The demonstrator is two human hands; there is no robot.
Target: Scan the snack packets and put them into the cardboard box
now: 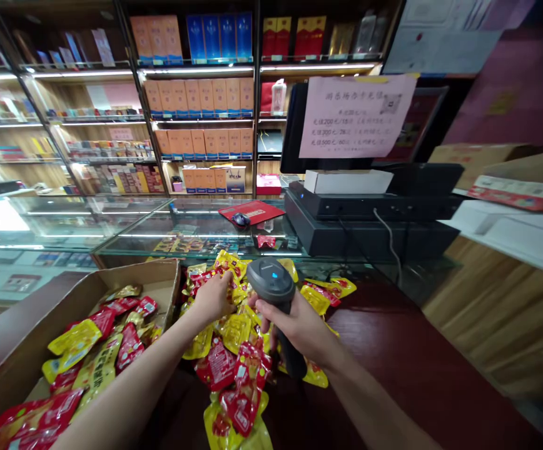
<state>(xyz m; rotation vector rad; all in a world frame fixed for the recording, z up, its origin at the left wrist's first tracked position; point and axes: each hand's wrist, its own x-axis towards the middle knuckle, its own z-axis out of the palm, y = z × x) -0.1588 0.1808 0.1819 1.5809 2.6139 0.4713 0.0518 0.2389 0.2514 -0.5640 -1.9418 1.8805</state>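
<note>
A heap of shiny red and yellow snack packets [236,331] lies on the dark red counter in front of me. My left hand [215,295] reaches into the far left of the heap, its fingers bent around a snack packet [202,279] that they partly hide. In my right hand [294,325] is a black barcode scanner [271,279], gripped by its handle and held above the packets. A small blue light glows on top of the scanner. To the left, an open cardboard box [171,275] holds more red and yellow packets, partly covered by my left forearm.
Behind the heap, a glass display case [131,240] carries a red mat [253,213] and a computer mouse [240,219]. A monitor with a paper notice [356,119] stands on black equipment [370,234]. Shelves of boxed goods [201,97] line the back. Cartons [520,190] sit at right.
</note>
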